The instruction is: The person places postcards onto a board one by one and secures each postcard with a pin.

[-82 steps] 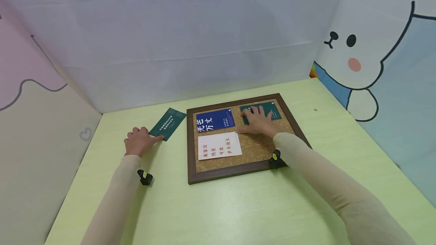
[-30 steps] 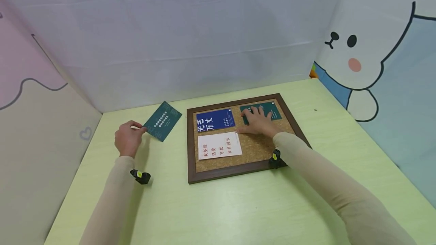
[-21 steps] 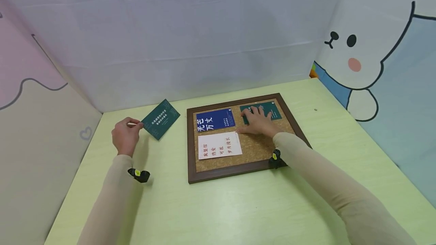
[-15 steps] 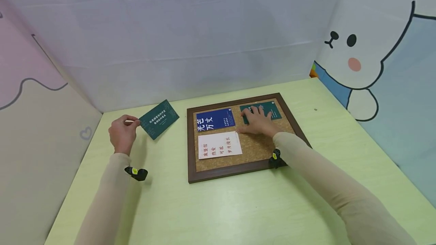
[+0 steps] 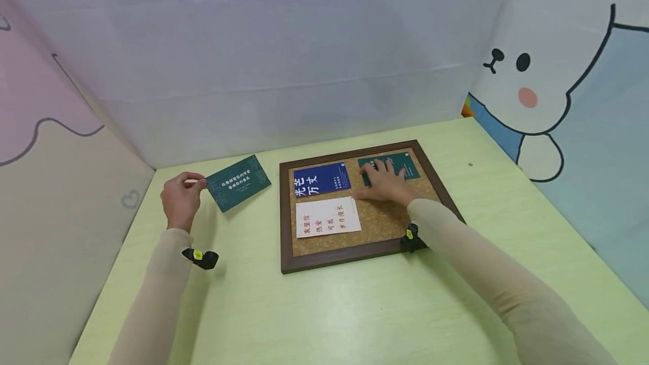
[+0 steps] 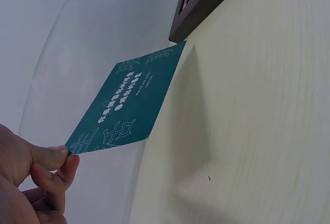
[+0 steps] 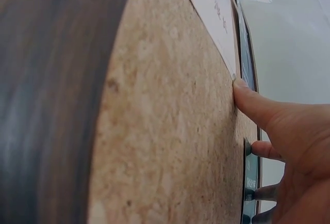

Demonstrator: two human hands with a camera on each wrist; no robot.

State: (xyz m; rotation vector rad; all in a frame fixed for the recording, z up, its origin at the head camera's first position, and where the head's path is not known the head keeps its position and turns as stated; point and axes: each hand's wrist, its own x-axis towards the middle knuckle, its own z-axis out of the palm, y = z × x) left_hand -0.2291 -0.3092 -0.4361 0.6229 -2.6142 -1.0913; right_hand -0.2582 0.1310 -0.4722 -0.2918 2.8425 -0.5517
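My left hand (image 5: 181, 199) pinches one corner of a dark green postcard (image 5: 239, 183) between thumb and fingers. In the left wrist view the postcard (image 6: 126, 97) is held up over the table, its shadow falling beside it. My right hand (image 5: 387, 183) rests spread on the cork board (image 5: 392, 219). Its fingers lie on a second green postcard (image 5: 408, 163), partly hiding it. The right thumb touches the board by the pinned corner of a white postcard (image 5: 328, 217), as the right wrist view shows. A blue postcard (image 5: 322, 179) is pinned above the white one.
A dark brown wooden frame (image 5: 350, 253) borders the cork board on the pale green table (image 5: 324, 320). White cloth (image 5: 304, 61) hangs behind the table. Cartoon-printed walls (image 5: 573, 89) stand at either side. Small black cameras (image 5: 201, 258) sit on both wrists.
The left hand has lifted the green postcard off the table, shifted left with it and turned it, now pinching its left corner. The right hand stays in place on the board.
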